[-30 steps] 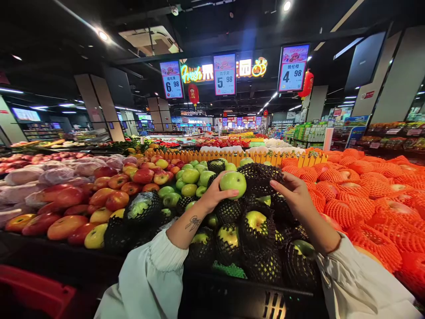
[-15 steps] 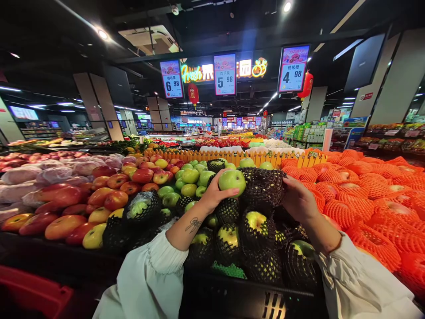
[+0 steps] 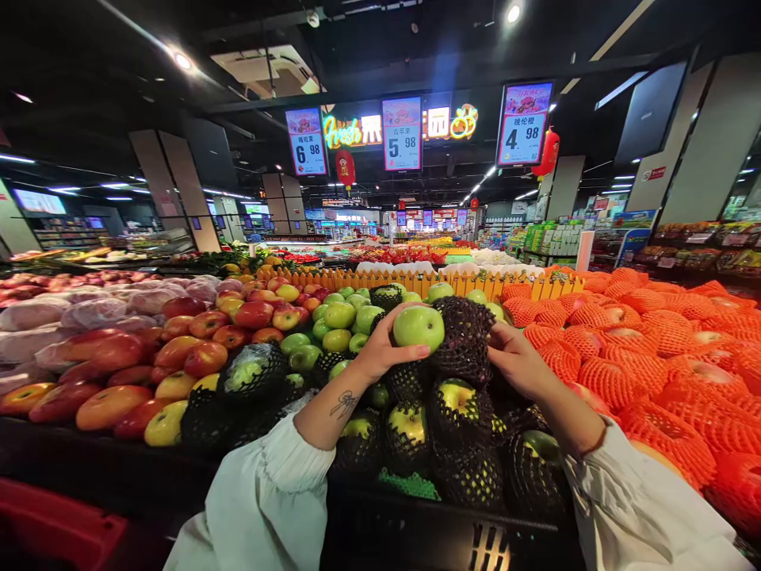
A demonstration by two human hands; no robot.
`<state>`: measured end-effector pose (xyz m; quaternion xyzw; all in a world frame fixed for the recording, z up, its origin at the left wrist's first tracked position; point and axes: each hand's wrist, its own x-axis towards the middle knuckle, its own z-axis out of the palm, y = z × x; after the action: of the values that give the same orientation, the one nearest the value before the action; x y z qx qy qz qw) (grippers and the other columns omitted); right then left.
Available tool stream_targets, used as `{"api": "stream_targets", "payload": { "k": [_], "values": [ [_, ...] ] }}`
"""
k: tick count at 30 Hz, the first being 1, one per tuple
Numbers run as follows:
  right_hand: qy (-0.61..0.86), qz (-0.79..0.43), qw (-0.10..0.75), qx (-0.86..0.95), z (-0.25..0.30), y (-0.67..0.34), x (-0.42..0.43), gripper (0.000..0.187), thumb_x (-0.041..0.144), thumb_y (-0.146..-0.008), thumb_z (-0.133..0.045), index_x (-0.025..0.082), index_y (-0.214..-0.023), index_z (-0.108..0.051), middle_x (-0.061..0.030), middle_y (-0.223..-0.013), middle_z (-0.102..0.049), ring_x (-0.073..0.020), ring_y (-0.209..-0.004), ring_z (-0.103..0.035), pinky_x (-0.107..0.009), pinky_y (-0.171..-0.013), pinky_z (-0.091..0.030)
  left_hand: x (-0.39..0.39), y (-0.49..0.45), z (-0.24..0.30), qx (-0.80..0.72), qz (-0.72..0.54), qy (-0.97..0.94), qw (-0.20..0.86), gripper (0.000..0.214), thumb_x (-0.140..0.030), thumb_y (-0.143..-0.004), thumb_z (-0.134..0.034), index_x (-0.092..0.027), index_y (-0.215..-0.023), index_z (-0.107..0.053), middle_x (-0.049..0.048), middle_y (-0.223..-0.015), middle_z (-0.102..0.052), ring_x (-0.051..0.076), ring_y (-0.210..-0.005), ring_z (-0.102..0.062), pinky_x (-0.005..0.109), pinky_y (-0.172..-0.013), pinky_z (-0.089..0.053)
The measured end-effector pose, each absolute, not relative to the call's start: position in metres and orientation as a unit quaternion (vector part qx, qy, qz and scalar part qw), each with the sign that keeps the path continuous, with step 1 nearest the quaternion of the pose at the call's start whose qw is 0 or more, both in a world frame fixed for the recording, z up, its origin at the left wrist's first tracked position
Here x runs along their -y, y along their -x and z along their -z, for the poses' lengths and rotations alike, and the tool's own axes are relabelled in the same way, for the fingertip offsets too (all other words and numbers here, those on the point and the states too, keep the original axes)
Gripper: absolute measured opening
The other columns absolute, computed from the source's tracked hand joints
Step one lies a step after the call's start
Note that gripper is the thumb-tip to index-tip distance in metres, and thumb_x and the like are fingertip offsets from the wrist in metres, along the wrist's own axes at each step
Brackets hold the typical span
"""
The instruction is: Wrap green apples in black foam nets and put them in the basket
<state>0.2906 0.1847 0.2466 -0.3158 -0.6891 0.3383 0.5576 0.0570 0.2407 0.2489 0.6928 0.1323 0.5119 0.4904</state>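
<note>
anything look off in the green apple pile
The green apple in the left hand is bare, unlike the netted apples below it; the right hand holds a loose black net beside it.

Position: one camera on the person's head, at the front rim of a fruit display (image 3: 416, 530).
Direction: forward and slightly down, across the piled fruit (image 3: 338, 317) toward hanging price signs (image 3: 403, 133).
Nearness: close; left hand (image 3: 380, 349) and right hand (image 3: 516, 361) sit mid-frame, sleeves (image 3: 267, 500) at the bottom edge.

place: supermarket, fruit section | signs: hanging price boards (image 3: 403, 133), neon "Fresh" sign (image 3: 343, 131) | goods: piled apples (image 3: 202, 349), netted oranges (image 3: 642, 349), long aisles behind
</note>
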Motion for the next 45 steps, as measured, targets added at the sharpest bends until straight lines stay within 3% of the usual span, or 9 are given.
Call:
{"api": "stream_targets", "payload": {
  "k": [3, 12, 20, 23, 26, 30, 33, 40, 45],
  "values": [
    [0.318, -0.31, 0.601, 0.664, -0.248, -0.289, -0.184, 0.041, 0.041, -0.071, -0.085, 0.03, -0.109, -0.072, -0.0002, -0.11, -0.077, -0.024, -0.106, -0.069, -0.039, -0.094, -0.058, -0.238, -0.057, -0.251, -0.136, -0.499, -0.704, 0.487, 0.075, -0.034, -0.054, -0.095, -0.02, -0.121, -0.064, 0.0074, -0.12, -0.068, 0.029, -0.112, -0.063, 0.043, -0.106, -0.045],
    [0.325, -0.256, 0.562, 0.716, -0.249, -0.29, -0.181, 0.034, 0.058, -0.079, -0.076, 0.028, -0.094, -0.079, -0.0029, -0.096, -0.079, -0.0299, -0.107, -0.069, -0.049, -0.101, -0.055, -0.245, -0.06, -0.246, -0.156, -0.508, -0.666, 0.523, 0.072, -0.034, -0.053, -0.096, -0.023, -0.114, -0.061, 0.0045, -0.112, -0.07, 0.025, -0.106, -0.065, 0.039, -0.101, -0.047],
    [0.275, -0.037, 0.501, 0.82, -0.255, -0.278, -0.176, 0.043, 0.038, -0.077, -0.084, 0.028, -0.118, -0.074, -0.0101, -0.144, -0.062, -0.032, -0.139, -0.052, -0.05, -0.12, -0.039, -0.245, -0.065, -0.245, -0.143, -0.501, -0.658, 0.545, 0.07, -0.04, -0.06, -0.094, -0.02, -0.12, -0.064, 0.0077, -0.123, -0.069, 0.029, -0.119, -0.062, 0.039, -0.106, -0.044],
    [0.281, -0.004, 0.483, 0.829, -0.255, -0.275, -0.18, 0.046, 0.036, -0.081, -0.079, 0.027, -0.125, -0.069, -0.0114, -0.148, -0.057, -0.0311, -0.14, -0.051, -0.049, -0.119, -0.042, -0.244, -0.065, -0.243, -0.111, -0.503, -0.665, 0.541, 0.069, -0.04, -0.065, -0.092, -0.024, -0.124, -0.062, 0.0068, -0.129, -0.067, 0.029, -0.124, -0.06, 0.04, -0.108, -0.044],
    [0.31, -0.023, 0.501, 0.808, -0.252, -0.275, -0.186, 0.052, 0.038, -0.08, -0.078, 0.025, -0.129, -0.065, -0.012, -0.134, -0.067, -0.0334, -0.129, -0.059, -0.052, -0.114, -0.045, -0.243, -0.062, -0.242, -0.08, -0.508, -0.672, 0.533, 0.073, -0.038, -0.065, -0.093, -0.027, -0.128, -0.059, 0.0066, -0.131, -0.065, 0.028, -0.126, -0.059, 0.039, -0.109, -0.043],
    [0.324, -0.038, 0.536, 0.779, -0.247, -0.28, -0.19, 0.029, 0.038, -0.079, -0.077, 0.024, -0.103, -0.073, -0.008, -0.099, -0.075, -0.0314, -0.093, -0.069, -0.047, -0.086, -0.057, -0.24, -0.06, -0.246, -0.05, -0.473, -0.691, 0.544, 0.072, -0.047, -0.071, -0.088, -0.029, -0.135, -0.059, 0.0087, -0.134, -0.065, 0.029, -0.128, -0.059, 0.042, -0.112, -0.042],
    [0.32, 0.013, 0.552, 0.77, -0.247, -0.283, -0.19, 0.012, 0.03, -0.079, -0.075, 0.024, -0.089, -0.071, -0.0053, -0.087, -0.073, -0.0265, -0.077, -0.065, -0.041, -0.07, -0.054, -0.237, -0.061, -0.249, -0.052, -0.472, -0.722, 0.503, 0.064, -0.054, -0.08, -0.079, -0.029, -0.136, -0.061, 0.0091, -0.138, -0.064, 0.029, -0.133, -0.056, 0.043, -0.116, -0.041],
    [0.307, 0.159, 0.533, 0.773, -0.252, -0.285, -0.184, 0.028, 0.015, -0.078, -0.068, 0.024, -0.105, -0.065, -0.0133, -0.117, -0.065, -0.0336, -0.111, -0.063, -0.046, -0.088, -0.054, -0.236, -0.063, -0.249, -0.097, -0.488, -0.76, 0.418, 0.056, -0.052, -0.088, -0.07, -0.03, -0.139, -0.062, 0.0098, -0.156, -0.047, 0.03, -0.125, -0.06, 0.04, -0.098, -0.055],
    [0.315, 0.168, 0.502, 0.788, -0.25, -0.284, -0.184, 0.038, 0.014, -0.08, -0.067, 0.022, -0.116, -0.063, -0.0167, -0.123, -0.062, -0.0357, -0.117, -0.061, -0.05, -0.092, -0.055, -0.238, -0.067, -0.246, -0.112, -0.478, -0.739, 0.461, 0.085, -0.038, -0.067, -0.093, -0.029, -0.143, -0.056, 0.0114, -0.156, -0.048, 0.033, -0.13, -0.058, 0.038, -0.097, -0.056]
  ]
}}
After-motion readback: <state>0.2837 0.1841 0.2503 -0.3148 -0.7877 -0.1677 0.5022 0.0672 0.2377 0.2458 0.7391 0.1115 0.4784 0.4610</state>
